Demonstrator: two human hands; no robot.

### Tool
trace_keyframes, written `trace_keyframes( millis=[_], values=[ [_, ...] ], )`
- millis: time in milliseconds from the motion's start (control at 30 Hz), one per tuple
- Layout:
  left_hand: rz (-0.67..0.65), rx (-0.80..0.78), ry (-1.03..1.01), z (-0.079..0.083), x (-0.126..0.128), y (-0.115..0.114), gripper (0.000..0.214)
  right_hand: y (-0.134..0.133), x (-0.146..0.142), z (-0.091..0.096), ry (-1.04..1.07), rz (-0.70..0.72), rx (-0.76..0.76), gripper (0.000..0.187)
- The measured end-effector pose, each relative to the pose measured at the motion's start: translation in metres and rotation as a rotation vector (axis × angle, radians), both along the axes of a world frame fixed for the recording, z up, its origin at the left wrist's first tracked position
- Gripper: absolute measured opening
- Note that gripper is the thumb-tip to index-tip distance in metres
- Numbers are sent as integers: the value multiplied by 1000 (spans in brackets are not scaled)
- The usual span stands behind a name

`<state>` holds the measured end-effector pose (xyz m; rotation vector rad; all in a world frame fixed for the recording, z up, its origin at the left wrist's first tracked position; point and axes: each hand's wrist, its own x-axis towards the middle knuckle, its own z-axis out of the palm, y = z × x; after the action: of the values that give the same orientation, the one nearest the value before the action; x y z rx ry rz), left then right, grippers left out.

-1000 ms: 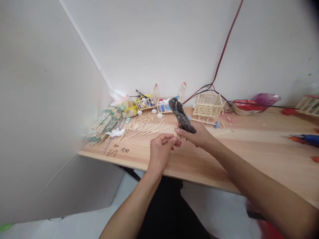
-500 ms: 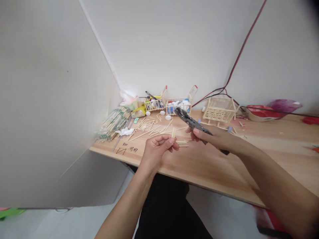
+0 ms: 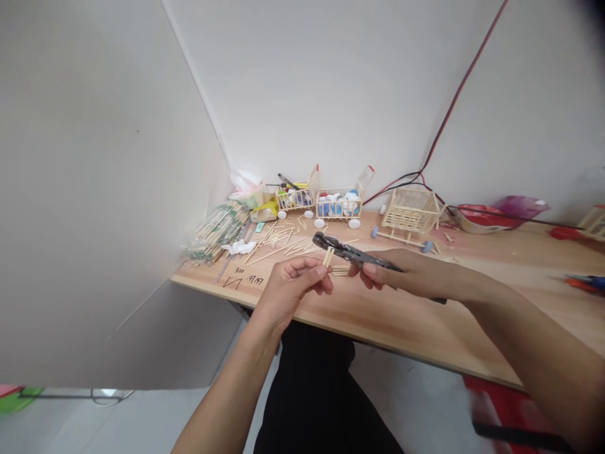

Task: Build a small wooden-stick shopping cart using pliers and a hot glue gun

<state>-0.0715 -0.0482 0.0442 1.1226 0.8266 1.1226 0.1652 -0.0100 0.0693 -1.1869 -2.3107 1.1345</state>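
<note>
My left hand [image 3: 302, 280] is closed, pinching short wooden sticks [image 3: 328, 256] upright between thumb and fingers. My right hand [image 3: 387, 271] is wrapped around a dark grey pliers-like hand tool [image 3: 347, 251]. The tool's rounded head lies at the upper ends of the sticks; whether its jaws close on them I cannot tell. Below and between my hands, a few more cut sticks [image 3: 341, 271] rest on the wooden table [image 3: 359, 312], partly hidden by the fingers.
Loose sticks [image 3: 288, 243] lie scattered beyond my left hand, near a bagged bundle of sticks [image 3: 215, 233]. Small stick-built carts [image 3: 338, 205] stand against the wall, another cart frame [image 3: 411, 214] to their right. Blue-and-orange pliers [image 3: 586, 282] lie far right. A partition [image 3: 118, 208] rises at left.
My right hand has brought the tool down and left, so its head now meets the tops of the sticks. My left hand keeps its pinch. The camera view has shifted slightly right.
</note>
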Motion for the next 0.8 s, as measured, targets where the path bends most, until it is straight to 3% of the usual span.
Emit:
trace_keyframes(
  millis=[533, 800],
  values=[
    [-78, -30, -31, 3, 0, -3, 20, -10, 4, 1, -127, 42, 63, 43],
    [-70, -43, -38, 1, 2, -5, 19, -13, 8, -3, -75, 29, 38, 47]
  ],
)
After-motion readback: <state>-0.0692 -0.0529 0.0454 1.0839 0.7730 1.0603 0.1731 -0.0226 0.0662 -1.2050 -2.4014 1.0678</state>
